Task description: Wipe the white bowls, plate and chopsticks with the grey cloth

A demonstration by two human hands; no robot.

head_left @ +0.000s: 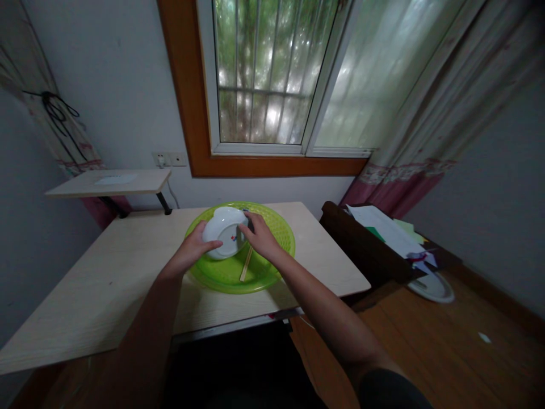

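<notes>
Both my hands hold a white bowl [222, 234] with a small red and blue mark, tilted above a round green plastic basket [204, 284]. My left hand [193, 247] grips its left side, thumb across the near surface. On the opposite side, my right hand [260, 236] has its fingers at the edge. A white curved part shows at the bowl's far side; whether it is a second dish, I cannot tell. Light wooden chopsticks [246, 264] lie in the basket, their far ends hidden near my right hand.
The basket stands on a pale wooden table [128, 255]. A small raised shelf [149, 180] with a paper is at the back left. Right of the table is a dark brown piece of furniture [361, 250] with papers [383, 227] beside it. A window [272, 79] is behind.
</notes>
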